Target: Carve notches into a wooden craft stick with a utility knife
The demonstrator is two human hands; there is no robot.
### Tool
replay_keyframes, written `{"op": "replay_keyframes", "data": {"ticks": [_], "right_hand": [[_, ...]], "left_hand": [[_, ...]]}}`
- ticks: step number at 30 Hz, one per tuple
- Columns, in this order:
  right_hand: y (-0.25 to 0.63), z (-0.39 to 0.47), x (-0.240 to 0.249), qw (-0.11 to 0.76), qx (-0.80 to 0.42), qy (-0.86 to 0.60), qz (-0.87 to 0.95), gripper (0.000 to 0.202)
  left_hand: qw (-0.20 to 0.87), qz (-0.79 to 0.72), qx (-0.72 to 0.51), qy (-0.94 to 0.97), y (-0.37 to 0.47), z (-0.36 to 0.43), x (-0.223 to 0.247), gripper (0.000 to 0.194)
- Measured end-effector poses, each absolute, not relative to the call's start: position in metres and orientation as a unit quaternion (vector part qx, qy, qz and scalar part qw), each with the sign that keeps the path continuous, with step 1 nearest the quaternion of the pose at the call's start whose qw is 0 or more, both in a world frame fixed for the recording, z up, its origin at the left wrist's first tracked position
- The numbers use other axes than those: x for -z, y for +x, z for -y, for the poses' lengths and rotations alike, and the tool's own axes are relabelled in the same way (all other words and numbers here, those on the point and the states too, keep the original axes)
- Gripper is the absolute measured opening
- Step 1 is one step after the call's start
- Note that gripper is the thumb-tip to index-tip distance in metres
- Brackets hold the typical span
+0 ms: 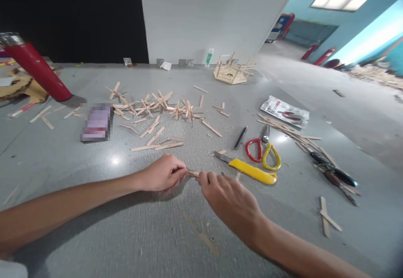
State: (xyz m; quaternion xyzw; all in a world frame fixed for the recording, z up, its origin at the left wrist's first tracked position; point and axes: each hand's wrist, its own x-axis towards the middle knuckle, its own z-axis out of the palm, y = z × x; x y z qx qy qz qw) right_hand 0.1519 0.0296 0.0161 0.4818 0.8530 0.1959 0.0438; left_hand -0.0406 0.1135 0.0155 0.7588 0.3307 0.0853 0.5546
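Observation:
Between my two hands a short stretch of a thin wooden stick (193,173) shows, just above the grey table (151,232). My left hand (165,173) pinches its left end. The fingers of my right hand (225,192) are closed round its right end. To the right of my right hand lies a yellow utility knife (252,171) with its blade pointing left. Scissors (264,146) with one red and one yellow handle lie beyond the knife, beside a dark pen-like tool (241,138). Loose wooden sticks (157,144) are spread beyond my left hand.
A red bottle (39,68) stands at the far left, near a blurred purple object (97,122). Toward the back are a small wooden frame (230,71) and a glue bottle (209,58). A white packet (285,111) and black-handled tools (333,171) lie at the right.

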Motion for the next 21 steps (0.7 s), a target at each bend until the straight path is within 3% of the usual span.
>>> {"op": "replay_keyframes", "data": {"ticks": [3,8,11,16,21], "right_hand": [[0.163,-0.041,-0.007,0.016,-0.1,0.51,-0.854,0.014],[0.175,-0.058,0.002,-0.02,-0.034,0.515,-0.856,0.024],[0.177,-0.063,0.002,-0.031,-0.068,0.482,-0.873,0.025],[0.169,-0.049,-0.012,0.005,-0.224,0.441,-0.869,0.019],[0.159,-0.02,-0.026,0.038,-0.256,0.531,-0.807,0.022]], "left_hand": [[0.596,-0.344,-0.087,0.72,-0.043,-0.115,-0.013,0.035],[0.613,-0.35,-0.094,0.701,-0.044,-0.116,-0.01,0.036],[0.614,-0.357,-0.101,0.697,-0.043,-0.114,-0.008,0.036],[0.577,-0.378,-0.113,0.715,-0.039,-0.111,-0.008,0.038],[0.57,-0.412,-0.112,0.702,-0.037,-0.109,-0.008,0.033]]}}
